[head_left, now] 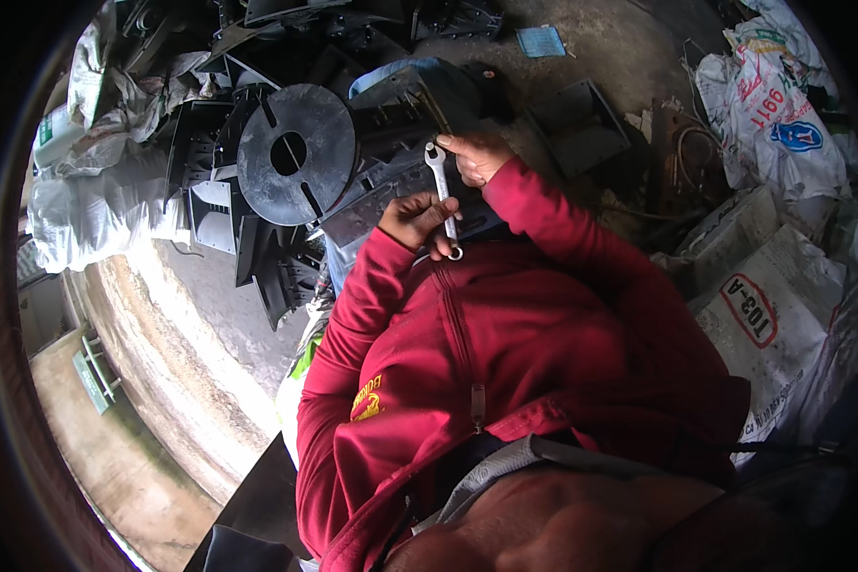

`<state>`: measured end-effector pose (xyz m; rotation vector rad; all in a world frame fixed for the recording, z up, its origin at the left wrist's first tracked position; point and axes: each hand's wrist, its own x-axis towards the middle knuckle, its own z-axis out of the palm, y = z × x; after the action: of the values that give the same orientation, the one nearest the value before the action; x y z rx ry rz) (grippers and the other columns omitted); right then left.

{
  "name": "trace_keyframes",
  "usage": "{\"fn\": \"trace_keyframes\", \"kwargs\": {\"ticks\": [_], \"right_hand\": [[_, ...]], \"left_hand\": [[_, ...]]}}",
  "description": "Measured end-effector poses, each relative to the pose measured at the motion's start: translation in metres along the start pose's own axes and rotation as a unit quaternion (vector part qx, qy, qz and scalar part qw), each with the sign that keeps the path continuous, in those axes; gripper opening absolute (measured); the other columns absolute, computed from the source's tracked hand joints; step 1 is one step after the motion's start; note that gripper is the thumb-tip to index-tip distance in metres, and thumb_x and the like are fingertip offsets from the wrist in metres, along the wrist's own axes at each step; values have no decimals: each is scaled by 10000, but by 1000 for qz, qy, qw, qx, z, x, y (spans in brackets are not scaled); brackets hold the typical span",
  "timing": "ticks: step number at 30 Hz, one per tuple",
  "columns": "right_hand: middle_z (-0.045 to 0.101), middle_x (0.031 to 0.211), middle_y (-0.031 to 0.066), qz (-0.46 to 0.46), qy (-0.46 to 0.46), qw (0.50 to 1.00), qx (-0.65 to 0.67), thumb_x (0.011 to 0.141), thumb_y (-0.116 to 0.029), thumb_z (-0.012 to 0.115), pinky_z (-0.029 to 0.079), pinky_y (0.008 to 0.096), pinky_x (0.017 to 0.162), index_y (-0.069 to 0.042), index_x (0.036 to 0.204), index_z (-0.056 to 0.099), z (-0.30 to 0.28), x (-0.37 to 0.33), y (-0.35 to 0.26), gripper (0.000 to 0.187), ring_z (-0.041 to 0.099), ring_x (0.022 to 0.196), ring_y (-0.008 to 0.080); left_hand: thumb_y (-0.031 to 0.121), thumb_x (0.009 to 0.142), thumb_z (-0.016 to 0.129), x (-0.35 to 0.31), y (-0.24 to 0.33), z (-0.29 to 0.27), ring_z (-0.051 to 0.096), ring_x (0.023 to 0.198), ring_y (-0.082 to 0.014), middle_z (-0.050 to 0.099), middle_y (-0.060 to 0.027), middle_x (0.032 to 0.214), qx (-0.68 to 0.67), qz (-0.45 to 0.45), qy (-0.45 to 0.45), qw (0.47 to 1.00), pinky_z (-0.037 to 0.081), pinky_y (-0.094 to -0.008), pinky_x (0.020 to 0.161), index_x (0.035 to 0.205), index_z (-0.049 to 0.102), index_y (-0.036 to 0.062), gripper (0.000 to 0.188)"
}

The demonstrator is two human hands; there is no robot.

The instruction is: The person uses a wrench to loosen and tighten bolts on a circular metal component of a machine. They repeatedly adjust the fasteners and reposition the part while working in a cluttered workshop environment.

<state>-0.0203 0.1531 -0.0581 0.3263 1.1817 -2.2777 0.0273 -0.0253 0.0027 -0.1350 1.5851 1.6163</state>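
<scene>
Left hand curls around the lower shank of a silver wrench, thumb laid over the metal, so the tool stands nearly upright in front of the red jacket, its ring end toward the body. Right hand is half curled beside the wrench's upper end, thumb and forefinger close to the head; I cannot tell whether they pinch anything or touch it. Beyond the left hand, a dark round disc with 1 central hole and 2 slots leans among black metal parts. White printed sacks stand to the right.
</scene>
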Motion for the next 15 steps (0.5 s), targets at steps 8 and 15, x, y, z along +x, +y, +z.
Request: {"fn": "trace_keyframes", "kwargs": {"ticks": [8, 15], "right_hand": [[348, 463, -71, -22, -2, 997, -70, 881, -356, 671, 204, 252, 360, -129, 699, 564, 4, -9, -8, 310, 284, 348, 51], [368, 464, -61, -6, -27, 999, -36, 871, -380, 677, 203, 260, 363, -116, 719, 578, -6, -2, -1, 320, 298, 349, 55]], "left_hand": [[299, 946, 578, 17, -10, 24, 657, 553, -159, 683, -107, 715, -81, 43, 3, 996, 510, -229, 467, 960, 626, 15, 289], [281, 953, 564, 8, -12, 15, 633, 508, -163, 664, -106, 657, -100, 51, -32, 993, 510, -240, 490, 944, 619, 5, 281]]}}
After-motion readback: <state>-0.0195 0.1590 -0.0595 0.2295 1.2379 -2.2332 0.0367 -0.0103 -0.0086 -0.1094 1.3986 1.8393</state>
